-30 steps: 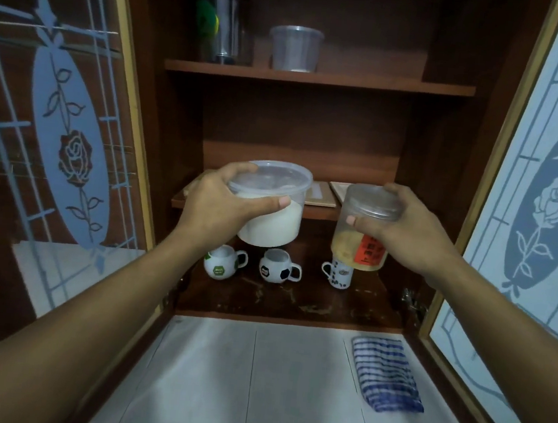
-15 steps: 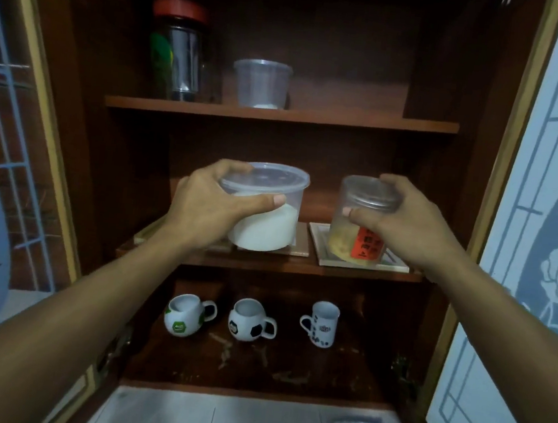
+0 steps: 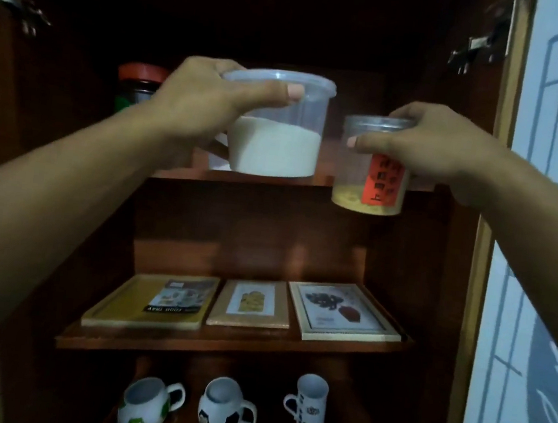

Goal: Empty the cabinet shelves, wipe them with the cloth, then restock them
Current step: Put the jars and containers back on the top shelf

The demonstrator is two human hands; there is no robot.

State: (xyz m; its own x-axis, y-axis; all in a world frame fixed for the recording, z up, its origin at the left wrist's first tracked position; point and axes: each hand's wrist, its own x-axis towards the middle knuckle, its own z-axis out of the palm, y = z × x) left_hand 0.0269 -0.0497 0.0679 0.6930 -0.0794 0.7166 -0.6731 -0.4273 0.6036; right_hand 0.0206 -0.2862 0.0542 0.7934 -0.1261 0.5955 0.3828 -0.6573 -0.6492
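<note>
My left hand grips a clear plastic tub of white powder by its lidded rim, holding it at the height of the top shelf. My right hand grips a smaller clear jar with an orange label and yellow contents near its lid, in front of the right end of that shelf. Whether either container touches the shelf I cannot tell. A dark jar with a red lid stands on the top shelf behind my left hand, partly hidden.
Three flat framed pictures lie on the middle shelf. Three mugs stand on the bottom shelf: one with green patches, one football-patterned, one tall. The glass door stands open at right.
Both hands have carried the tub and the jar up from the middle shelf level to the top shelf. The view has tilted upward, so the cloth and the counter are out of sight.
</note>
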